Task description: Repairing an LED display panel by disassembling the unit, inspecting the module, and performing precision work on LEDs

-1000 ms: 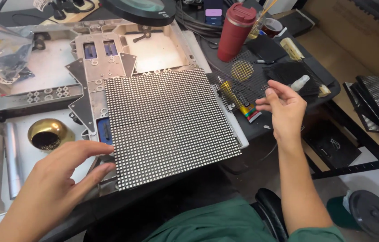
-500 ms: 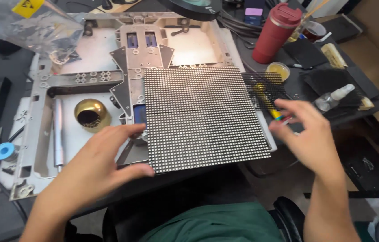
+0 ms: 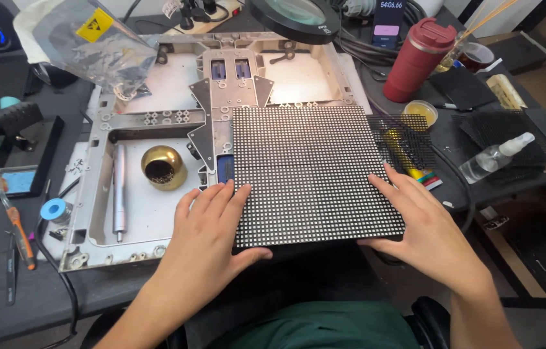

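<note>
- The square dotted LED panel [image 3: 315, 174] lies flat at the frame's centre, on the right part of a grey metal frame [image 3: 156, 119].
- Left hand [image 3: 211, 223], fingers spread open, presses flat on the panel's lower-left corner, grasping nothing.
- Right hand [image 3: 424, 229], open too, rests against the lower-right edge.
- A brass cup [image 3: 163, 167] stands just left of the panel.

The bench is brightly and evenly lit from above, with a warm pool of light on the metal frame [image 3: 176, 84] under the magnifier lamp [image 3: 295, 18]. The plastic bag [image 3: 92, 48] shows soft glare. Shadows are faint (mostly beneath the hands). Focus is sharp at the centre; straight edges bow slightly toward the corners, and the dark right side dims.
</note>
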